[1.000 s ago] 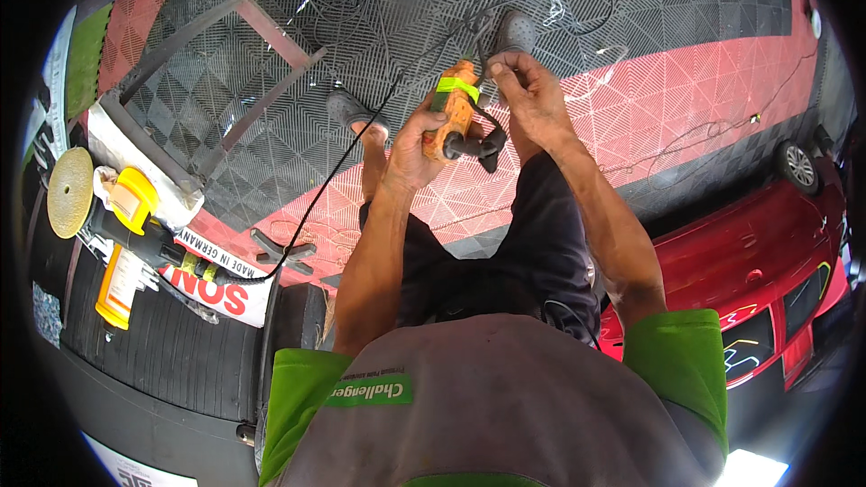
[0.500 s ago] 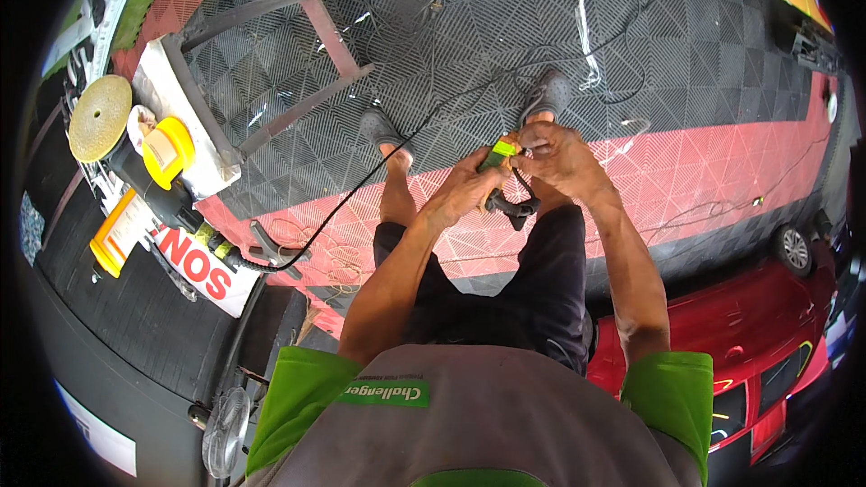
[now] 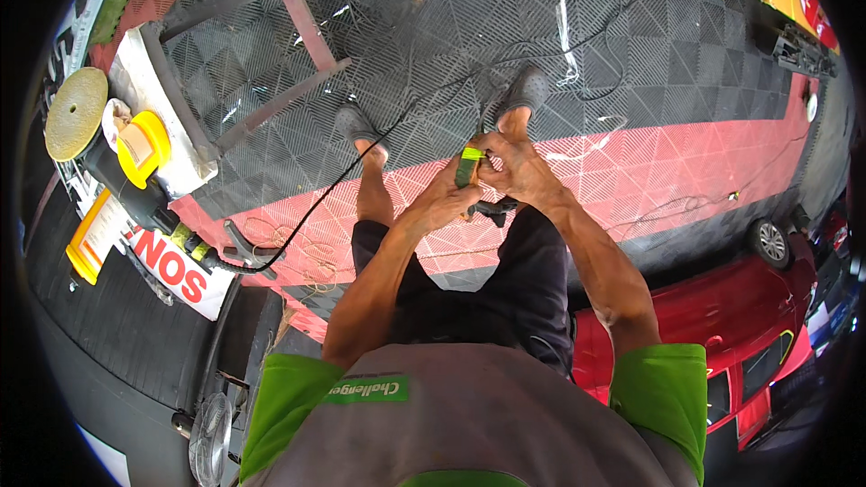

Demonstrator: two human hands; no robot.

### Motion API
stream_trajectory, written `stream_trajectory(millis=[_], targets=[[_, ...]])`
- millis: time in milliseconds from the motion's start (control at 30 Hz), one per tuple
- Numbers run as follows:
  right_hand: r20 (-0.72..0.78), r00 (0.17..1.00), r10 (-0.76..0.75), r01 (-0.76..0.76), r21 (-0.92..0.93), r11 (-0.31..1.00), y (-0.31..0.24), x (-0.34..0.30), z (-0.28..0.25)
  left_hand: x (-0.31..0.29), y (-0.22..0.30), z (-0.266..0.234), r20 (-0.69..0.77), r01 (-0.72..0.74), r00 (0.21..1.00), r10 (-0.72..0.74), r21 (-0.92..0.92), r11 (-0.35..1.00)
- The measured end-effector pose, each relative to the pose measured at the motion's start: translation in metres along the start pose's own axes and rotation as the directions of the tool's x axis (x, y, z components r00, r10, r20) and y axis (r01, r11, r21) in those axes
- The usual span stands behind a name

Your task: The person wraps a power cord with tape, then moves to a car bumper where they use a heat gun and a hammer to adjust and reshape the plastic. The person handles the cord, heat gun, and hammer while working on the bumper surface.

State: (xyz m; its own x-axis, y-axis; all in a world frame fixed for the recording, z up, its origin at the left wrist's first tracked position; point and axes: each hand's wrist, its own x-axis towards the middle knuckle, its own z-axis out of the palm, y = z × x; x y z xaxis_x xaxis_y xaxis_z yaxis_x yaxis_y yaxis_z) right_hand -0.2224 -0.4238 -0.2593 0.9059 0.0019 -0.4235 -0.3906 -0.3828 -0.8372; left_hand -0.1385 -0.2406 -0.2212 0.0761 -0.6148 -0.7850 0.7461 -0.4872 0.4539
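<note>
In front of my thighs, both hands are on a small dark green and orange block with a bright yellow-green band. My left hand wraps round its left side, closed on it. My right hand presses its bent fingers against the block's right side, close to the band. A black curved piece, like a plug or cord end, hangs just under the hands; how it joins the block is hidden by the fingers.
A step stool lies at the far left. Beside it are a polisher's round pad and a yellow-rimmed disc. A black cord crosses the tiled floor. Clear plastic lies ahead; a red car stands at the right.
The whole view has shifted slightly left. My right fingers have come lower and closer against the block, which now stands more upright. The cord loop under the hands is less visible.
</note>
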Motion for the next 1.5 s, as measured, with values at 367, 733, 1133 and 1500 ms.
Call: stream_trajectory(millis=[367, 733, 1133, 1500], targets=[[-0.293, 0.956, 0.015, -0.064, -0.158, 0.985, -0.038, 0.013, -0.005, 0.019, -0.035, 0.003, -0.210, -0.077, 0.978, 0.020, -0.266, 0.961], [-0.322, 0.905, 0.278, -0.282, 0.034, 0.959, -0.063, 0.012, 0.007, 0.029, -0.005, 0.012, -0.251, -0.281, 0.942, 0.221, -0.234, 0.931], [-0.238, 0.934, 0.264, -0.192, 0.288, 0.938, -0.068, 0.030, 0.011, 0.009, 0.016, -0.007, -0.417, -0.313, 0.891, 0.179, -0.278, 0.908], [-0.047, 0.943, 0.330, -0.275, 0.450, 0.850, -0.138, 0.025, 0.007, -0.060, 0.035, -0.037, -0.334, -0.286, 0.927, 0.171, -0.333, 0.899]])
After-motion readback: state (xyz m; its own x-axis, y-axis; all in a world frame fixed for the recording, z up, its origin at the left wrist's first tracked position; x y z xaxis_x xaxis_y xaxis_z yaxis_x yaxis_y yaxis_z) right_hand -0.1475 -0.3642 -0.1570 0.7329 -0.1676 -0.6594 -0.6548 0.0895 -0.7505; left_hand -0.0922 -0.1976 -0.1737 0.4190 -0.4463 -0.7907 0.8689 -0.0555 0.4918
